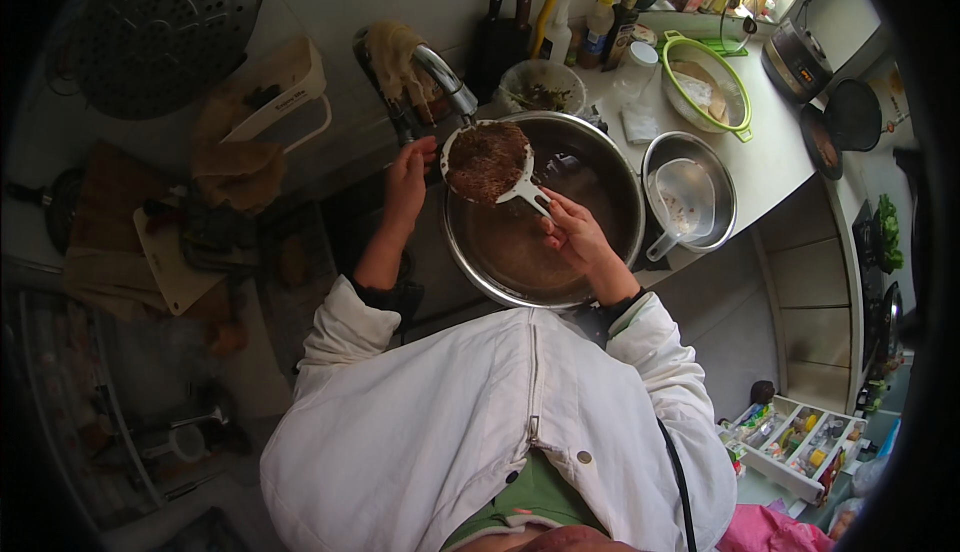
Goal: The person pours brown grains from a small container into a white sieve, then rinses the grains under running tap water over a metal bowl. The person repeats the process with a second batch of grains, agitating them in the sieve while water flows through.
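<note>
My right hand [576, 235] grips the handle of a white strainer ladle [534, 193], which holds a mound of wet reddish-brown grains [487, 160]. The ladle is directly under the spout of a chrome faucet [448, 81], above a large steel basin [480, 280] of cloudy brownish liquid. My left hand [409, 177] is raised at the basin's left side, beside the ladle's rim, fingers extended; I see nothing in it. A tan cloth [391, 53] hangs over the faucet's base.
Right of the basin stands a smaller steel bowl [731, 211] with a clear plastic scoop [686, 199] in it. Behind are a green-rimmed colander [742, 94], bottles [598, 27], a bowl of greens [541, 87] and a knife block [499, 46]. A cutting board [176, 274] lies at left.
</note>
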`<state>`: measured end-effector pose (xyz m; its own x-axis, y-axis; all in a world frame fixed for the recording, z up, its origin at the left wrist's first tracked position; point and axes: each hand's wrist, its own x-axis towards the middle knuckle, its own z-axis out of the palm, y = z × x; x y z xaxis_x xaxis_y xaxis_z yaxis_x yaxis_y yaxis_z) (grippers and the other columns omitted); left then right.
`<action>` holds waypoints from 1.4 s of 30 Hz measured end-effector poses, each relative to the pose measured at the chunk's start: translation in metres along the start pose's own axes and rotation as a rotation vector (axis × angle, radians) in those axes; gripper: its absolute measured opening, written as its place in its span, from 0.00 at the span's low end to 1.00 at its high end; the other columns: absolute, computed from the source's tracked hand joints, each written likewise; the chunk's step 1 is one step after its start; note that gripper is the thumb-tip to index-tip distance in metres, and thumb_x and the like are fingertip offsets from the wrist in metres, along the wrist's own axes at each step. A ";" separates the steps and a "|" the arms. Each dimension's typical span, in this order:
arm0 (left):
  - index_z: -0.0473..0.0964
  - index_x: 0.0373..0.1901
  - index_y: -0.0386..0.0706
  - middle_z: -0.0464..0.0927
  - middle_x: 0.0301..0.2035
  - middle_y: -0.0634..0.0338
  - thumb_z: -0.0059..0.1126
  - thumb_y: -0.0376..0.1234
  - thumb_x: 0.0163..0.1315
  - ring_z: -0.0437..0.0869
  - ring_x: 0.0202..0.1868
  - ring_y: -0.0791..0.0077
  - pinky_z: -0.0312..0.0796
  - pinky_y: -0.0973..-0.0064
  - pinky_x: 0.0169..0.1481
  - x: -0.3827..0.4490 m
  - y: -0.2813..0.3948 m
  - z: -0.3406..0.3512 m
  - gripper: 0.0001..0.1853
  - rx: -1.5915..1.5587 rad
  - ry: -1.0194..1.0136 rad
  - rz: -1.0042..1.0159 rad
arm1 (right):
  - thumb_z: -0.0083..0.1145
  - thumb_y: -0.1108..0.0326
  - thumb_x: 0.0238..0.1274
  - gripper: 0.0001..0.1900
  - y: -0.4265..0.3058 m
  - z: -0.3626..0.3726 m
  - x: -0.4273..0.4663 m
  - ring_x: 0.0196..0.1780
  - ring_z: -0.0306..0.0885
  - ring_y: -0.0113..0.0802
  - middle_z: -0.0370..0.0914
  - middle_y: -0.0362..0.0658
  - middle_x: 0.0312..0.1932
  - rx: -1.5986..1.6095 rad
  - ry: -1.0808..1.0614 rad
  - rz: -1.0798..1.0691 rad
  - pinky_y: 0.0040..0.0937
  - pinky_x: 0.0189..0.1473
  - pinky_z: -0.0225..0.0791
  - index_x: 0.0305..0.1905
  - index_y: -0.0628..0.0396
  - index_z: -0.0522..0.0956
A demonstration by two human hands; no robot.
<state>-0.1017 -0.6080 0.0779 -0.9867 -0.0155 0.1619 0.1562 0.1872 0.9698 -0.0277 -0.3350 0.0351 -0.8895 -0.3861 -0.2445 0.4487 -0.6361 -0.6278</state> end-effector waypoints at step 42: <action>0.61 0.64 0.45 0.72 0.53 0.59 0.44 0.37 0.71 0.79 0.50 0.70 0.79 0.65 0.48 -0.021 -0.019 0.002 0.21 -0.563 -0.270 -0.428 | 0.54 0.62 0.66 0.14 -0.035 0.020 0.021 0.29 0.75 0.27 0.76 0.42 0.26 -1.118 0.016 -0.007 0.27 0.29 0.69 0.45 0.63 0.74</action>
<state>-0.0844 -0.6089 0.0558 -0.9320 0.2804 -0.2298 -0.3149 -0.3121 0.8963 -0.0600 -0.3342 0.0670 -0.8963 -0.3710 -0.2429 0.1202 0.3239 -0.9384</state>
